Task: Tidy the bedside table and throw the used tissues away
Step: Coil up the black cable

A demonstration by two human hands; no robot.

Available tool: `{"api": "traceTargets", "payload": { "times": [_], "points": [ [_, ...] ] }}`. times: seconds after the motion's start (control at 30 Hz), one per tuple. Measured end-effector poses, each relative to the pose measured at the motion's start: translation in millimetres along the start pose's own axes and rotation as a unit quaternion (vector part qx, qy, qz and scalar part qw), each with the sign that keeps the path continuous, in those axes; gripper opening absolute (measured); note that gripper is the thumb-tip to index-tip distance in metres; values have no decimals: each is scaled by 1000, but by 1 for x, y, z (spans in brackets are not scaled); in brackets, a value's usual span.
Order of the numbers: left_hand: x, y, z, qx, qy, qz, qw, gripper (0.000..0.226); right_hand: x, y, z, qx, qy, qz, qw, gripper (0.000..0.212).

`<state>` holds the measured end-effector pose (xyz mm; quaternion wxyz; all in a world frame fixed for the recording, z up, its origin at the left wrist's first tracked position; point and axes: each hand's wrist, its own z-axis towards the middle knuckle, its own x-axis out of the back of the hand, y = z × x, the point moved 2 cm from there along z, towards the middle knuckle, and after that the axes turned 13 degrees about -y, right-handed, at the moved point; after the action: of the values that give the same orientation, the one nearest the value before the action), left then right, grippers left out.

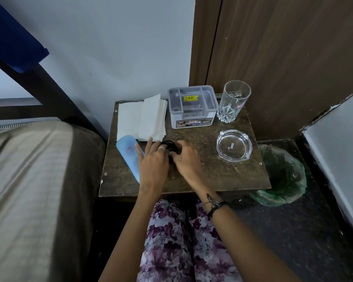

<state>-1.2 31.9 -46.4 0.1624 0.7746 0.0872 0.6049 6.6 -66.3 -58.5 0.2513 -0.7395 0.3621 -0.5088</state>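
Table: the bedside table [202,176] holds everything; the person sits at its near edge.
Black bundle: a dark cord or band [170,143], too tangled and hidden to name surely, lies on the table between the two hands, near the table's middle.
Left hand: the left hand [153,159] rests on the bundle's left side, fingers fairly straight and reaching forward, a ring showing; whether it pinches the cord cannot be told.
Right hand: the right hand [186,159] has curled fingers on the bundle's right side, seemingly pinching it.
Key relation: the bundle lies just ahead of both palms, under the fingertips, so either hand could lift it; neither is clearly nearer.
Blue case: a long blue case [128,153] lies beside the left hand, its long axis running from far-left to near-right.
Tissues: flat white tissues [143,119] sit at the far left of the table, just beyond the left fingertips.
Bin: a bin with a green liner [283,180] stands on the floor off the table's right edge, on the right hand's side.
Others: a grey organiser box [193,110], a drinking glass [232,104] and a glass ashtray [234,145] stand to the right.
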Motion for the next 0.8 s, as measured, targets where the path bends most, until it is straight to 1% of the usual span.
{"api": "traceTargets", "payload": {
  "times": [0.1,0.2,0.37,0.47,0.53,0.67,0.8],
  "points": [
    [-3,-10,-5,38,2,-1,999,40,-8,-7,-1,4,-7,1,1000,37],
    [-2,-23,-7,65,-2,-32,997,49,-14,-10,-2,10,-8,-4,1000,38],
    [3,-49,-8,24,4,-52,998,68,-18,-12,-3,13,-10,-24,1000,39],
    [6,-67,-5,0,-9,-49,999,76,-21,-13,-4,13,-15,-19,1000,42],
    [9,-73,-5,-10,-12,-52,999,77,-24,-14,-4,22,-26,-21,999,44],
    [11,-76,-9,-7,20,-84,996,72,-35,-21,-3,54,-45,-2,998,43],
    [9,-74,-9,5,31,-96,995,68,-38,-23,-2,52,-47,18,997,43]
  ]
}}
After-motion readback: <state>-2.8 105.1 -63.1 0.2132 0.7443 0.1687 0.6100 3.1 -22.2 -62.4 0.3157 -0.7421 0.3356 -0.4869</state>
